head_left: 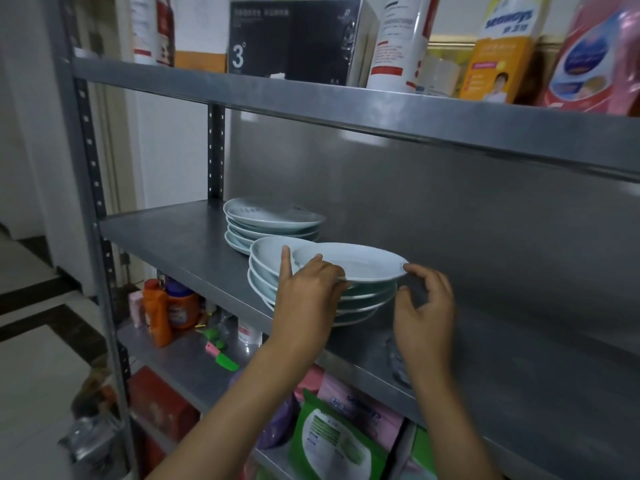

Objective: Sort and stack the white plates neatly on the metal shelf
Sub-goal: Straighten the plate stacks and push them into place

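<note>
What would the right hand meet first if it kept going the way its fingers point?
Most likely the right rim of the top plate: the right hand has its fingers aimed up and left at that edge, though depth is unclear.

A grey metal shelf (pixel 166 233) is seen, with more shelves above and below it. Two piles of white plates are stacked on it. The back pile (pixel 270 220) is set near the left end, by the back post. The front pile (pixel 266 271) is set just beside it, closer to the front edge, and its top plate (pixel 360 261) is pushed off to the right, not lined up with the rest.
</note>
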